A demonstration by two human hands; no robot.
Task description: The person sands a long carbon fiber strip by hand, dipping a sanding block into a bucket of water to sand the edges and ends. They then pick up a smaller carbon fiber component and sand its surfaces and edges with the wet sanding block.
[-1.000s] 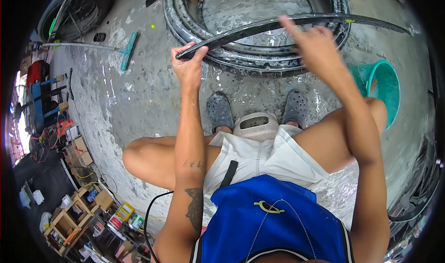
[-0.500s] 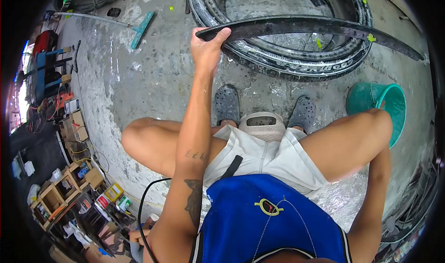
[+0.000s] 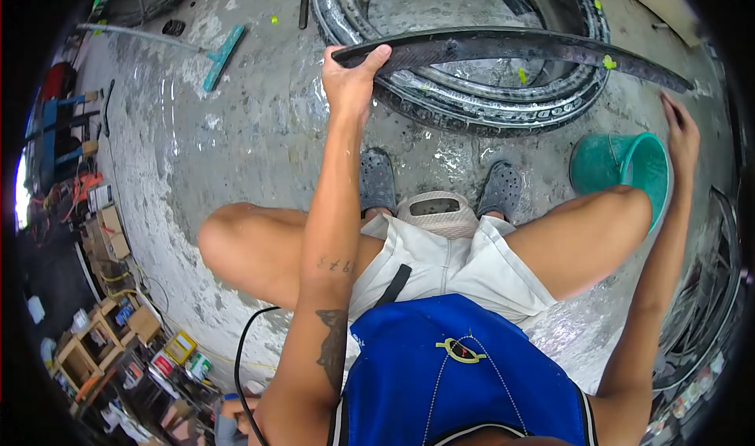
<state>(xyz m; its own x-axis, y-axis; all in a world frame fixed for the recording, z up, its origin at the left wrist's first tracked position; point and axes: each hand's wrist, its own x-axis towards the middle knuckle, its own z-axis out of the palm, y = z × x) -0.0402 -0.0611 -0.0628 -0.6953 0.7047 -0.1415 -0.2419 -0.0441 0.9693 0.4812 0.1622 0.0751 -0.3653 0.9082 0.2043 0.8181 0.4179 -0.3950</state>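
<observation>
My left hand (image 3: 351, 78) is closed around the left end of a long, curved black strip (image 3: 503, 43), thumb on top. What the strip is made of is not plain, and a yellow-green tag (image 3: 609, 62) is stuck on it towards the right. My right hand (image 3: 683, 131) is raised just below the strip's far right end, fingers apart and apparently not touching it. Beneath the strip, wet-looking black tyres (image 3: 503, 114) lie stacked flat on the floor, partly covered by it.
A green bucket (image 3: 605, 163) lies tipped beside my right knee. A teal floor brush (image 3: 224, 58) rests at the upper left. Shelving with boxes (image 3: 98, 328) runs along the left, and dark hoops (image 3: 712, 289) lie at the right. Between my feet is a pale woven stool (image 3: 439, 224).
My right hand has come up from behind the right knee to near the strip's right end. My left hand keeps its hold. The view has shifted slightly.
</observation>
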